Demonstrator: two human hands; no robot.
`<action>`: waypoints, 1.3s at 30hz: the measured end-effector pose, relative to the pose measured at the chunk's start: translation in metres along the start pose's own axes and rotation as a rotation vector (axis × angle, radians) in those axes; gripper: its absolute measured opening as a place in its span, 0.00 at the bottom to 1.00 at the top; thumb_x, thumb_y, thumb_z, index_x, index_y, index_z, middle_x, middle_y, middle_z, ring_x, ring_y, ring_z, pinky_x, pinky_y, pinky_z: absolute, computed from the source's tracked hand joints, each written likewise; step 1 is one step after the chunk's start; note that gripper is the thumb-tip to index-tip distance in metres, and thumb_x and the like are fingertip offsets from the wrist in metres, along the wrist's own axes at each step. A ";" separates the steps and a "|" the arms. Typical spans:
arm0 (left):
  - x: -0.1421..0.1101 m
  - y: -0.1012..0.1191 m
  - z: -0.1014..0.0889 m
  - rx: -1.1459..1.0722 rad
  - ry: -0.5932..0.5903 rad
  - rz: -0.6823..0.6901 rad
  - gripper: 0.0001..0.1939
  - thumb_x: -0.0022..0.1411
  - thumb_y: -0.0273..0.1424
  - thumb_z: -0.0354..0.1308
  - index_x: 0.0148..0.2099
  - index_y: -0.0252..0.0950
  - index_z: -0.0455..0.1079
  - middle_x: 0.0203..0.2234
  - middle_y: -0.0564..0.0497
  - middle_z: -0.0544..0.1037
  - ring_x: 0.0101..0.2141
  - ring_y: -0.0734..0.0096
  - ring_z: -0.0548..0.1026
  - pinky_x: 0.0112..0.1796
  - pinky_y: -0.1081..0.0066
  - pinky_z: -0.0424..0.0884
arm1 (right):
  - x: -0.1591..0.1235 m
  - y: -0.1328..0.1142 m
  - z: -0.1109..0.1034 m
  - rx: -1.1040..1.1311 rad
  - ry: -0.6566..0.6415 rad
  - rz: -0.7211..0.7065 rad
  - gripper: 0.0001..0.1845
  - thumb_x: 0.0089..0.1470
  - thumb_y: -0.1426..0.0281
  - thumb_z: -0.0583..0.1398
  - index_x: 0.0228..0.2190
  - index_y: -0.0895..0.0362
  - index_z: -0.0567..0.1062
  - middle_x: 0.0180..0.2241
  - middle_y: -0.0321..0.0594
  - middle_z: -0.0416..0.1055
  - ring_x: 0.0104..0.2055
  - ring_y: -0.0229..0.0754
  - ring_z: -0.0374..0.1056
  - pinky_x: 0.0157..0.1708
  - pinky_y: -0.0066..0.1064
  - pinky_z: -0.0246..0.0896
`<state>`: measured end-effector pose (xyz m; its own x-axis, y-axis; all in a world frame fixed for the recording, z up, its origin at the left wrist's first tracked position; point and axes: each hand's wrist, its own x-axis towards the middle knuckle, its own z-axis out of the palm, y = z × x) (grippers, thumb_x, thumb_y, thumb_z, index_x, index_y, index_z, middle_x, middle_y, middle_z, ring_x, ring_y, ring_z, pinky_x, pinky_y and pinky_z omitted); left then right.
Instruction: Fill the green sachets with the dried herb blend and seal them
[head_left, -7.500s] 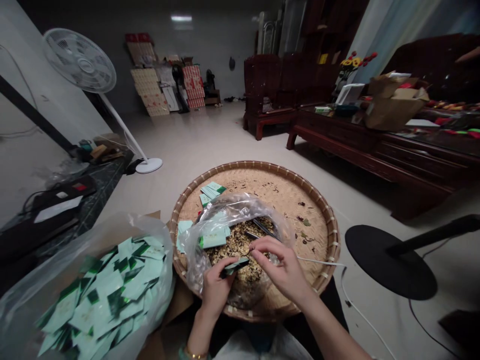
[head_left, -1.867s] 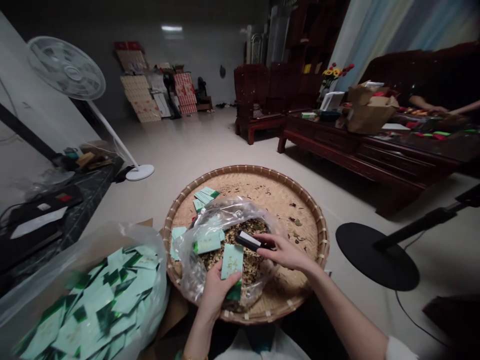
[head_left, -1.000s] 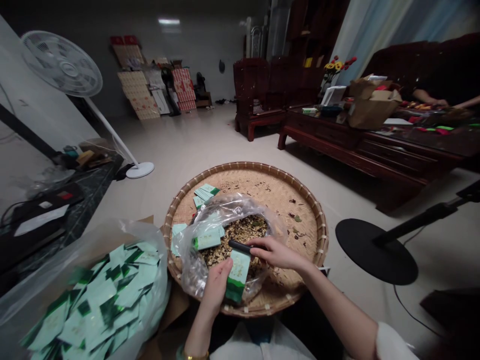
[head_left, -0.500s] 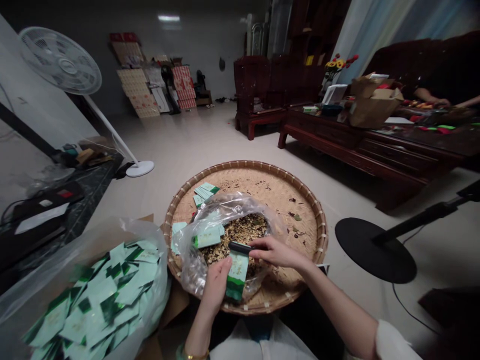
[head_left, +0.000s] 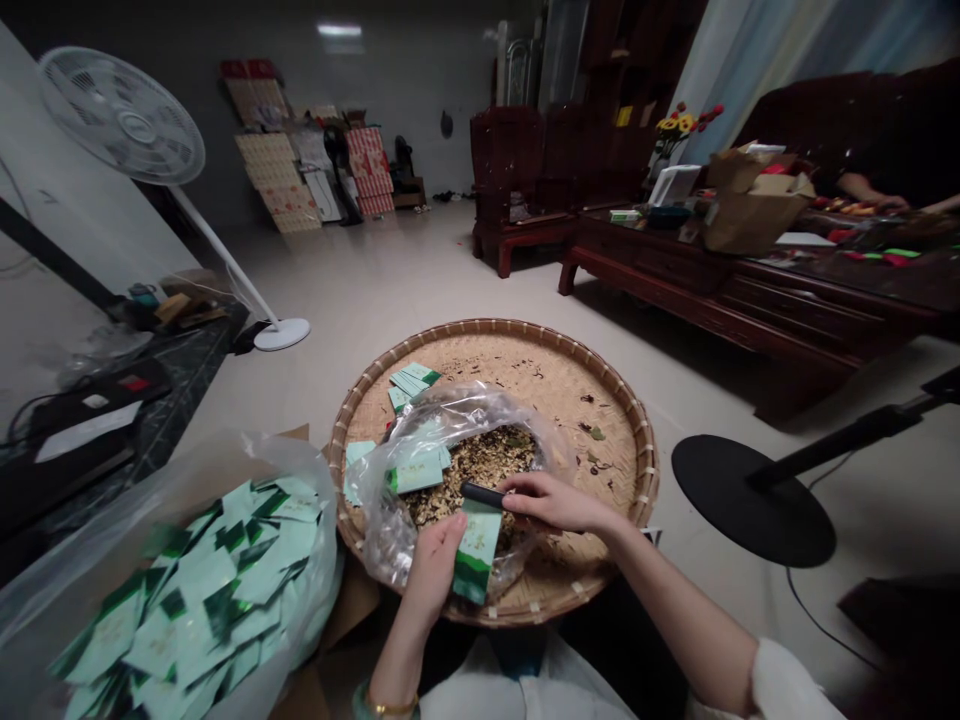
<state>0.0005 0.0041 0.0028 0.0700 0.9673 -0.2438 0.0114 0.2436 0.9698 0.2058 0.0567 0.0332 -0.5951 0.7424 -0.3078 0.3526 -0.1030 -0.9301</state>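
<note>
My left hand [head_left: 435, 560] is closed on the left edge of a pale green sachet [head_left: 478, 545] with a dark green end. Between the fingers and thumb of my right hand [head_left: 551, 500] is a slim black bar-shaped tool [head_left: 482, 494]. It lies across the sachet's upper edge; whether it clamps the edge I cannot tell. Under both hands, a clear plastic bag [head_left: 382, 520] spreads open, holding a dry mix of pale and dark bits [head_left: 480, 462]. More green sachets [head_left: 418, 472] lie at its left side. A round woven bamboo tray [head_left: 600, 400] carries all this.
At my left, a box lined with a plastic bag [head_left: 300, 455] holds many green sachets [head_left: 202, 590]. A white standing fan [head_left: 281, 333] is beyond it. A black round stand base [head_left: 750, 500] is at right. A co-worker's hands [head_left: 889, 200] are over the dark wooden table [head_left: 675, 270].
Almost nothing differs. The camera view has shifted slightly, and both hands keep the same hold on the sachet and the black bar-shaped tool.
</note>
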 end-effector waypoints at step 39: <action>-0.012 0.007 -0.001 0.067 -0.056 0.050 0.24 0.52 0.49 0.57 0.19 0.33 0.65 0.15 0.56 0.64 0.21 0.76 0.59 0.23 0.75 0.56 | 0.022 -0.005 0.042 -0.117 0.474 -0.305 0.23 0.54 0.52 0.54 0.21 0.57 0.68 0.19 0.34 0.63 0.22 0.35 0.59 0.23 0.27 0.54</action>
<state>-0.0013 -0.0055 0.0128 0.1275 0.9722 -0.1962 0.0732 0.1880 0.9794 0.1603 0.0459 0.0231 -0.3028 0.9456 0.1192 0.3098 0.2160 -0.9259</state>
